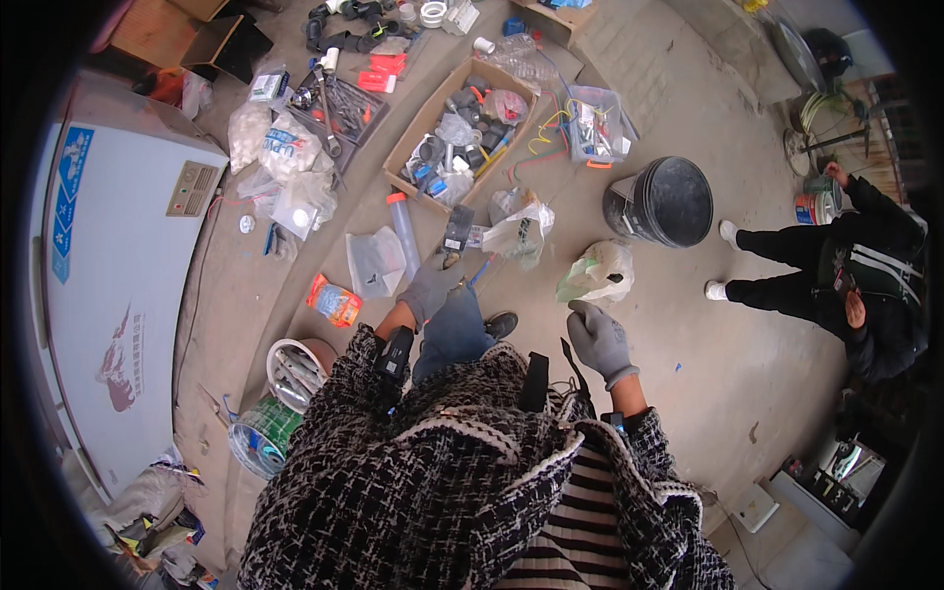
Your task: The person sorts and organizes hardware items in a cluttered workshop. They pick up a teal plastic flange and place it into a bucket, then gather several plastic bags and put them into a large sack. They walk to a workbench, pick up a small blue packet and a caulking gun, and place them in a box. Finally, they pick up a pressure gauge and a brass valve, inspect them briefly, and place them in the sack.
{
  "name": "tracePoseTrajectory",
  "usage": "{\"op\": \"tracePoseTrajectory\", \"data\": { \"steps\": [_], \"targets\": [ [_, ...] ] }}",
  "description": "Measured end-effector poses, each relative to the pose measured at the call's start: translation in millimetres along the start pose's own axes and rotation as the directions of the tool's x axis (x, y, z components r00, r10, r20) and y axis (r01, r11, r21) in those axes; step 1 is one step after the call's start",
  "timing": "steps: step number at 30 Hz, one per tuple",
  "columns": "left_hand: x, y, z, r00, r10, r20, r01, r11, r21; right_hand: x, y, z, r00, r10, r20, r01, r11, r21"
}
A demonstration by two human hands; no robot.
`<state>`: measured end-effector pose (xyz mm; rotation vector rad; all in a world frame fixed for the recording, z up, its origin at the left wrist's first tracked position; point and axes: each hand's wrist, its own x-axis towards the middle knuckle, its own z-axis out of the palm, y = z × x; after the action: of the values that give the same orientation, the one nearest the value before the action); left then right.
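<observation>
My left hand (429, 291), in a grey work glove, reaches forward beside my jeans-clad leg. Its fingers are curled round a dark, block-shaped tool (458, 228) with a pale patch; its exact kind is unclear. A crumpled clear plastic bag (521, 234) lies just right of that tool. My right hand (601, 346), gloved in grey too, is closed, knuckles up, over the floor. Whatever its fingers might hold is hidden. Just beyond it sits a white and green plastic bag (598, 272); whether they touch, I cannot tell.
Ahead stands a cardboard box (401, 169) of pipe fittings, with a clear plastic bin (602, 154) beside it. A black bucket (677, 202) stands front right; a person (836, 265) stands farther right. Left are an orange snack-like packet (333, 301), buckets (264, 438) and a white cabinet (118, 295).
</observation>
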<state>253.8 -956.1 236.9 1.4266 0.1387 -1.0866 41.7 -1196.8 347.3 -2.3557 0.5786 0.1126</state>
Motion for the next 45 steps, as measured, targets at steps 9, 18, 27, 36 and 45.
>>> {"op": "tracePoseTrajectory", "data": {
  "steps": [9,18,27,36,45],
  "targets": [
    [26,18,30,0.985,-0.003,0.175,-0.084,0.870,0.486,72,-19,41,0.906,0.206,0.371,-0.385,0.766,0.515],
    [25,59,45,0.895,-0.135,0.426,-0.296,0.535,0.791,128,-48,64,0.817,0.238,0.525,-0.566,0.156,0.810],
    [15,82,49,0.929,0.157,0.334,-0.350,0.660,0.664,164,2,89,0.861,0.249,0.443,-0.485,0.141,0.863],
    [-69,-45,24,0.809,0.244,-0.536,-0.210,0.970,0.123,212,71,68,0.787,-0.131,0.603,-0.138,0.915,0.379],
    [-217,-182,57,0.520,-0.226,-0.824,0.106,0.974,-0.201,199,19,92,0.426,-0.003,0.905,-0.643,0.702,0.305]
  ]
}}
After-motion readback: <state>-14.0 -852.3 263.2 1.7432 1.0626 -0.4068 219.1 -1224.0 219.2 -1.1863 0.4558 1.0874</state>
